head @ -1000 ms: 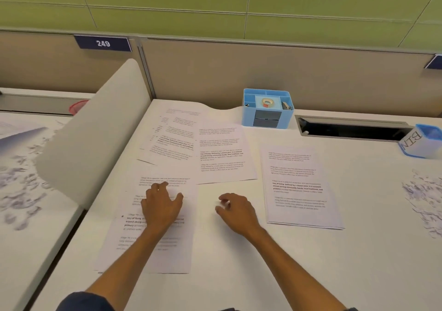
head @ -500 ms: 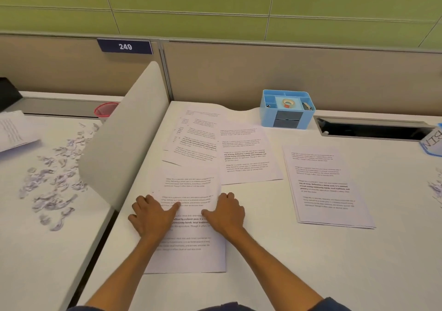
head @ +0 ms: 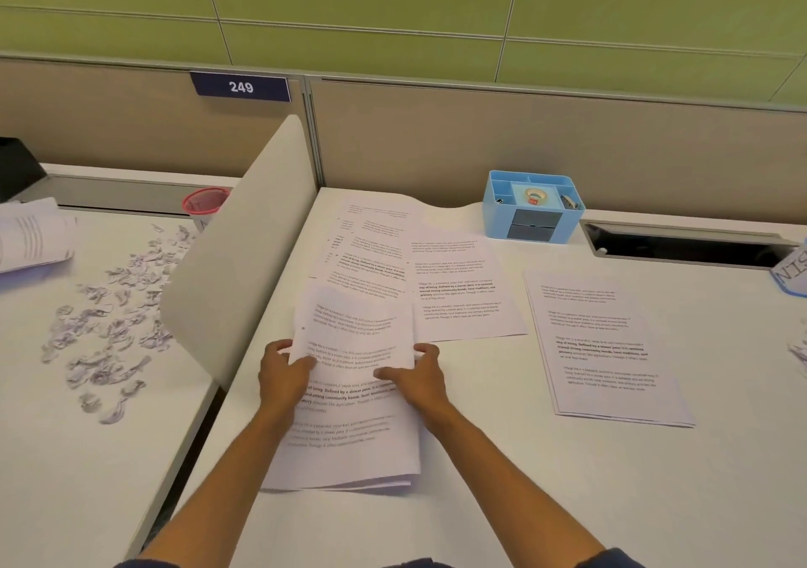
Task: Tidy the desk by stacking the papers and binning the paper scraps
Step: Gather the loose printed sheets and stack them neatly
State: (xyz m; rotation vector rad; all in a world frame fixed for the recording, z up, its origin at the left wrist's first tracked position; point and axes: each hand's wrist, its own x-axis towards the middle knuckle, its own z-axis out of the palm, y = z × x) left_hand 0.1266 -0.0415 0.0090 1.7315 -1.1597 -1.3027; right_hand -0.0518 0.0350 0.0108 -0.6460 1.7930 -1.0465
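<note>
Left hand (head: 284, 377) and right hand (head: 419, 377) pinch sheaf (head: 353, 393) edges; bare tabletop (head: 502, 480) at 4 o'clock; curved divider (head: 236, 270) at 10.

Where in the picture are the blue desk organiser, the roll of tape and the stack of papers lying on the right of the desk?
blue desk organiser (head: 530, 226): head view, on its front wall.
roll of tape (head: 536, 195): head view, on the roll's ring.
stack of papers (head: 607, 349): head view, middle of the top sheet.

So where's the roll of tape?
The roll of tape sits in the blue desk organizer at the back of the desk, against the partition, right of the spread papers.
</note>
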